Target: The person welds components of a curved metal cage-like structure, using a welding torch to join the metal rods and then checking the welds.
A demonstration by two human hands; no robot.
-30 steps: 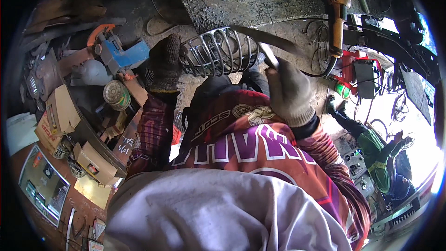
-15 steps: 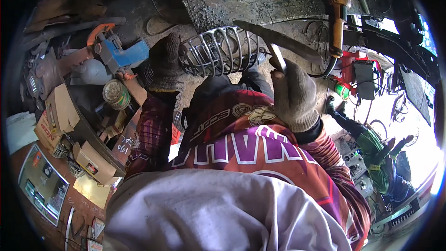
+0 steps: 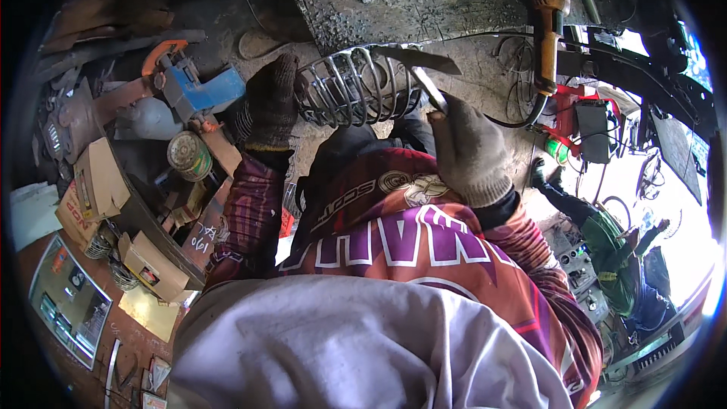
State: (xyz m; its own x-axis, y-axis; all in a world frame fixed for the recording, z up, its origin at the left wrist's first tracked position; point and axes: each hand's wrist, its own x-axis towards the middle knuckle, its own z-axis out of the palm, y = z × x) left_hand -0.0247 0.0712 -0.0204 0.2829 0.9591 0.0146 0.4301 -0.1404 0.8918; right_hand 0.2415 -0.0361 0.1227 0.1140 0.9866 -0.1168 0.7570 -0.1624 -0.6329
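My gloved left hand [image 3: 269, 102] is closed on the left end of a cylindrical metal cage [image 3: 352, 95] made of welded rings and bars. The cage lies sideways in front of my knees, below the edge of the worktable. In my gloved right hand [image 3: 473, 148] is a chipping hammer [image 3: 424, 58], gripped by its pale metal handle. Its long, dark, tapered head is over the upper right part of the cage; whether it touches the bars I cannot tell. The glove hides the handle's lower end.
A debris-strewn metal worktable [image 3: 424, 4] is ahead, with an orange corded power tool [image 3: 553, 11] at its right. To the left are a blue machine [image 3: 208, 91], a round can [image 3: 189, 155] and cardboard boxes [image 3: 155, 265]. A person in green [image 3: 617, 257] sits at right.
The hammer head has swung left and down toward the cage, and my right hand has shifted slightly left. My left hand keeps its grip, while the cage has moved slightly.
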